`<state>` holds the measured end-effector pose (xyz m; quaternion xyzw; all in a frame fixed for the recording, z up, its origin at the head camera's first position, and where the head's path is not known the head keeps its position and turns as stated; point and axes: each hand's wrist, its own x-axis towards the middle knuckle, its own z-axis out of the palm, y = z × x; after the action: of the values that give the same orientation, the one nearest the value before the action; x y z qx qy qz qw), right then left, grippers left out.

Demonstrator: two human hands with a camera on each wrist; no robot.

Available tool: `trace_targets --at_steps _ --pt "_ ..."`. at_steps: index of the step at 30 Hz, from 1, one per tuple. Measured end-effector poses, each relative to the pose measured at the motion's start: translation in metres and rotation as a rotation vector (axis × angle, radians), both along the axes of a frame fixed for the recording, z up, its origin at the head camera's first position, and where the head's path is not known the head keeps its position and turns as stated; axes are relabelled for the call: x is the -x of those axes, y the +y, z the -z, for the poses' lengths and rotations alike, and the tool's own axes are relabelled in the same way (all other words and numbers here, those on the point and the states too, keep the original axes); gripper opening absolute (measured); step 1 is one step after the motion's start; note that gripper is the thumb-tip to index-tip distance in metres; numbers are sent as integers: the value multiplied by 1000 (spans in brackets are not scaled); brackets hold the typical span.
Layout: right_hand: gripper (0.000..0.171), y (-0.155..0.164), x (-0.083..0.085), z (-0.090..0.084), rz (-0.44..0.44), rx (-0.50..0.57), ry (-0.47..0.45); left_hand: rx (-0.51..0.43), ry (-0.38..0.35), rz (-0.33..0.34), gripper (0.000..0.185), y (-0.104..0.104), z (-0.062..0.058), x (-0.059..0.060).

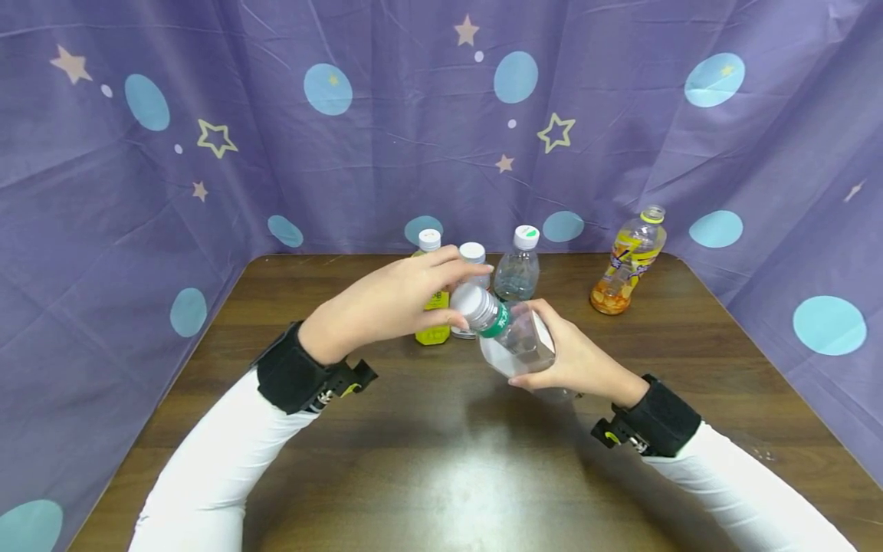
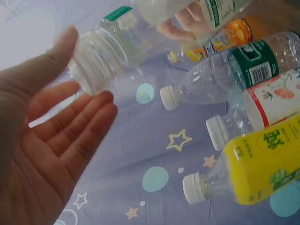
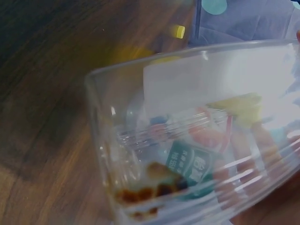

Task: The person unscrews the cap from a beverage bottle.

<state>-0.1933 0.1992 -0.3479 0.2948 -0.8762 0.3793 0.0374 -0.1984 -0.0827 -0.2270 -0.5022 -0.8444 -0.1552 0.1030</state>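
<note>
Clear bottle (image 3: 197, 140): brown dregs show inside only from the right wrist.

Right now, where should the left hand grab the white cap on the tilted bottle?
Take the white cap around its ribbed side, thumb above and fingers below, coming from the left. The bottle is tilted with its cap toward the left hand, and the right hand holds the body, so the cap is free.
</note>
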Motion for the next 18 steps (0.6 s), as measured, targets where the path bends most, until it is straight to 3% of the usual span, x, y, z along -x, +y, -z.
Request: trace_targets --at_steps 5,11,18 --pt "90 0 2 -2 -7 11 -2 -26 40 44 73 -3 -2 0" --pt "89 1 3 -1 -7 12 -16 -73 173 130 47 -3 1 4" --pt "90 0 2 -2 -8 23 -18 -24 147 40 40 -2 1 1"
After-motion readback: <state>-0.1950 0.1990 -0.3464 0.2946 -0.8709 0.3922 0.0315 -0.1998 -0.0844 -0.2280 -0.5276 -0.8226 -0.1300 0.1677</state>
